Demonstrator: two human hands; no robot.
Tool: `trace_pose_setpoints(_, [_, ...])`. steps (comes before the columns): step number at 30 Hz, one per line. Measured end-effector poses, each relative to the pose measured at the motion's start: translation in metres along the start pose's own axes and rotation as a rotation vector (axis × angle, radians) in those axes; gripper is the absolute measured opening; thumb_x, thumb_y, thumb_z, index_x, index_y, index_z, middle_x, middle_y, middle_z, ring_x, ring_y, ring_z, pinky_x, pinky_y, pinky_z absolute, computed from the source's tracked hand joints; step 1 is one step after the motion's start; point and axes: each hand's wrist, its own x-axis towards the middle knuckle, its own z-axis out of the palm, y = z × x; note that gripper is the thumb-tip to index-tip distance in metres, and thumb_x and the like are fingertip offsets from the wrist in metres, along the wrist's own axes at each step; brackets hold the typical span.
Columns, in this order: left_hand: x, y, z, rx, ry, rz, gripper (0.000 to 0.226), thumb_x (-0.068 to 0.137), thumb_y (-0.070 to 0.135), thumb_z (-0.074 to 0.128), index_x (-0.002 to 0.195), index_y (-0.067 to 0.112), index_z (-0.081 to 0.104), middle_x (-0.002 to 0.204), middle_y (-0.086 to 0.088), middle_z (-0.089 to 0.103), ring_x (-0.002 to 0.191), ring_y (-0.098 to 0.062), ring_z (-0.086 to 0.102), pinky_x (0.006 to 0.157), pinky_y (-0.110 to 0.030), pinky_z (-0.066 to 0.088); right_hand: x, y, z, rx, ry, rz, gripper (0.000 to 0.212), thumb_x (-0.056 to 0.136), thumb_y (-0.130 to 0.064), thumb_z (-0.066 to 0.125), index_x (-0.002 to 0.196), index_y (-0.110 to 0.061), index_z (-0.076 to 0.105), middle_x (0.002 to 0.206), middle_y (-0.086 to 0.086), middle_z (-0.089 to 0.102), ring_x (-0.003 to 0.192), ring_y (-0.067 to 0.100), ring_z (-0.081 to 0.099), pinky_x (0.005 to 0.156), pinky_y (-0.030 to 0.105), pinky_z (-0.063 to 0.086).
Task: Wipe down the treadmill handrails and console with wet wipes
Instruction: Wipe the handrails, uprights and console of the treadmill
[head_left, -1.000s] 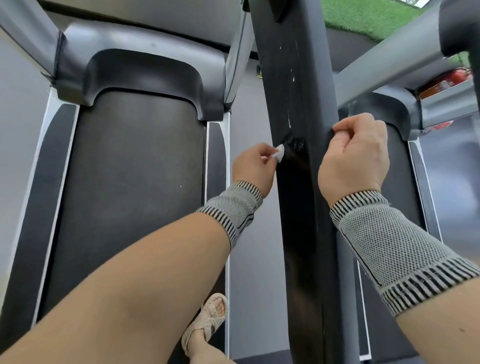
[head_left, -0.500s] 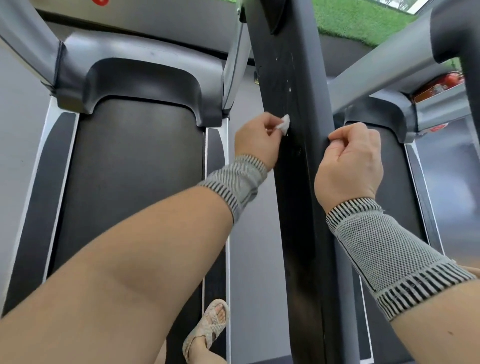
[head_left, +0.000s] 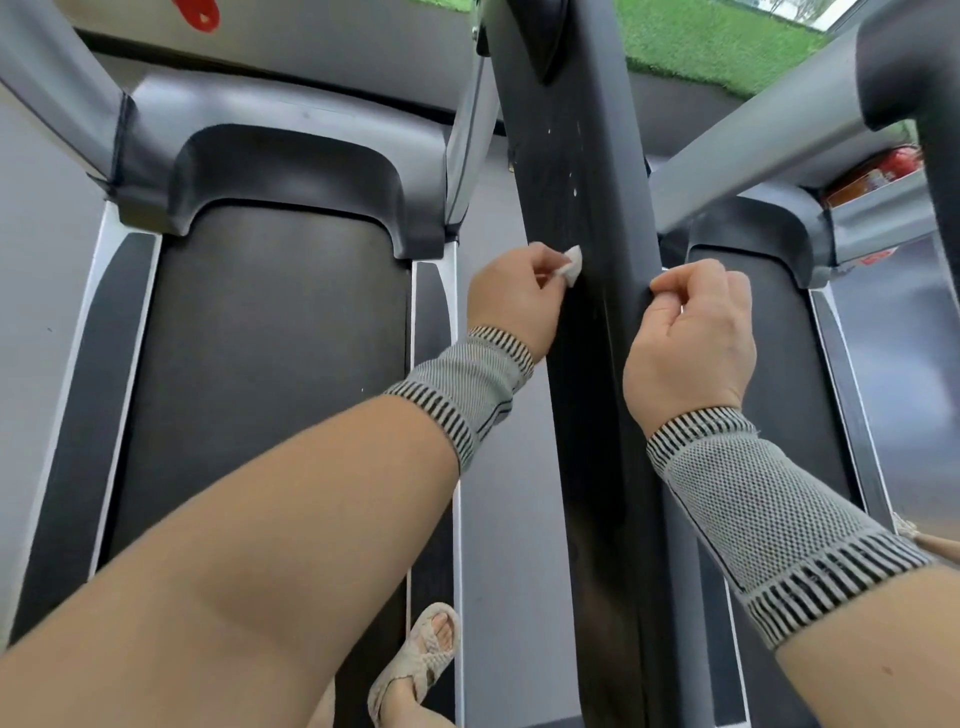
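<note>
Up the rail my left hand has slid since a second ago, pinching the small wipe against its left face. White flecks above remain, so I judge the stroke unfinished. My right hand, fingers curled, steadies the rail's right edge.

black handrail running between both forearms, grey uprights crowding either side, open gaps over the belt below

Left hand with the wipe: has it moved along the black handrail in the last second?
Yes. The left hand slid the wipe up the handrail, closer to the white specks.
</note>
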Motion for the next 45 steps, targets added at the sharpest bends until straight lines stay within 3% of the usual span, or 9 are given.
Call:
trace_pose_setpoints(3, [-0.038, -0.003, -0.006, -0.021, -0.013, 0.043, 0.010, 0.089, 0.019, 0.065, 0.097, 0.017, 0.071, 0.082, 0.013, 0.061, 0.074, 0.002, 0.059, 0.069, -0.003, 0.044, -0.001, 0.000, -0.001, 0.007, -0.003, 0.009, 0.017, 0.095, -0.014, 0.042, 0.101, -0.014, 0.058, 0.098, -0.008, 0.040, 0.086, 0.015, 0.046, 0.072, 0.018, 0.027])
trace_pose_setpoints(9, [-0.031, 0.009, 0.002, 0.008, 0.015, 0.078, 0.011, 0.088, 0.018, 0.064, 0.095, 0.014, 0.072, 0.082, 0.007, 0.064, 0.079, -0.013, 0.063, 0.078, -0.028, 0.052, 0.000, -0.002, -0.001, 0.010, -0.001, 0.012, 0.016, 0.094, -0.015, 0.042, 0.100, -0.014, 0.058, 0.098, -0.008, 0.040, 0.089, 0.019, 0.050, 0.073, 0.022, 0.030])
trace_pose_setpoints(18, [-0.052, 0.000, 0.001, -0.024, -0.003, 0.119, 0.009, 0.087, 0.014, 0.067, 0.094, 0.013, 0.071, 0.082, 0.010, 0.061, 0.079, -0.012, 0.062, 0.077, -0.023, 0.053, -0.001, -0.003, -0.001, 0.025, 0.001, 0.007, 0.016, 0.095, -0.015, 0.042, 0.099, -0.014, 0.057, 0.098, -0.009, 0.039, 0.085, 0.016, 0.046, 0.073, 0.024, 0.031])
trace_pose_setpoints(24, [-0.006, 0.020, -0.013, -0.045, -0.065, -0.021, 0.011, 0.090, 0.030, 0.064, 0.081, 0.024, 0.063, 0.075, 0.012, 0.063, 0.076, -0.009, 0.063, 0.072, -0.022, 0.053, 0.000, -0.002, -0.001, 0.006, 0.000, 0.001, 0.017, 0.095, -0.014, 0.041, 0.101, -0.012, 0.058, 0.099, -0.007, 0.040, 0.086, 0.016, 0.046, 0.072, 0.022, 0.030])
trace_pose_setpoints(32, [-0.020, 0.026, -0.064, -0.881, -0.148, -0.595, 0.007, 0.090, 0.006, 0.060, 0.093, 0.013, 0.057, 0.086, -0.003, 0.069, 0.080, -0.016, 0.069, 0.077, -0.029, 0.054, -0.014, -0.026, -0.012, 0.003, -0.088, -0.383, 0.024, 0.078, -0.019, 0.070, 0.099, -0.011, 0.062, 0.101, 0.005, 0.056, 0.089, 0.020, 0.049, 0.078, 0.027, 0.038])
trace_pose_setpoints(35, [-0.022, 0.032, -0.078, -0.915, -0.238, -0.653, 0.004, 0.089, 0.010, 0.060, 0.091, 0.013, 0.061, 0.086, -0.004, 0.069, 0.086, -0.017, 0.068, 0.085, -0.033, 0.052, -0.013, -0.037, -0.008, -0.008, -0.234, -0.380, 0.037, 0.077, -0.025, 0.072, 0.110, -0.015, 0.058, 0.112, 0.000, 0.054, 0.083, 0.016, 0.055, 0.073, 0.025, 0.041])
trace_pose_setpoints(38, [-0.023, 0.032, -0.085, -0.879, -0.324, -0.674, 0.005, 0.087, 0.012, 0.062, 0.091, 0.013, 0.063, 0.084, -0.003, 0.069, 0.088, -0.016, 0.067, 0.082, -0.033, 0.049, -0.008, -0.045, -0.006, 0.000, -0.233, -0.383, 0.019, 0.085, -0.021, 0.064, 0.103, -0.015, 0.062, 0.100, -0.002, 0.058, 0.072, 0.016, 0.055, 0.066, 0.029, 0.045])
trace_pose_setpoints(41, [-0.024, 0.024, -0.085, -0.570, -0.240, -0.517, 0.017, 0.083, 0.010, 0.065, 0.099, 0.016, 0.064, 0.097, -0.002, 0.068, 0.099, -0.015, 0.062, 0.082, -0.030, 0.050, -0.002, -0.049, -0.005, 0.006, -0.251, -0.386, 0.012, 0.089, -0.013, 0.057, 0.097, -0.014, 0.065, 0.092, 0.001, 0.062, 0.075, 0.016, 0.053, 0.067, 0.027, 0.040])
trace_pose_setpoints(45, [-0.031, 0.011, -0.085, -0.093, -0.235, 0.067, 0.028, 0.081, 0.010, 0.064, 0.105, 0.024, 0.064, 0.101, 0.011, 0.062, 0.094, -0.003, 0.057, 0.084, -0.017, 0.046, 0.007, -0.051, -0.004, -0.156, -0.359, -0.407, 0.014, 0.092, -0.020, 0.053, 0.100, -0.018, 0.064, 0.088, -0.003, 0.061, 0.086, 0.017, 0.051, 0.069, 0.025, 0.030])
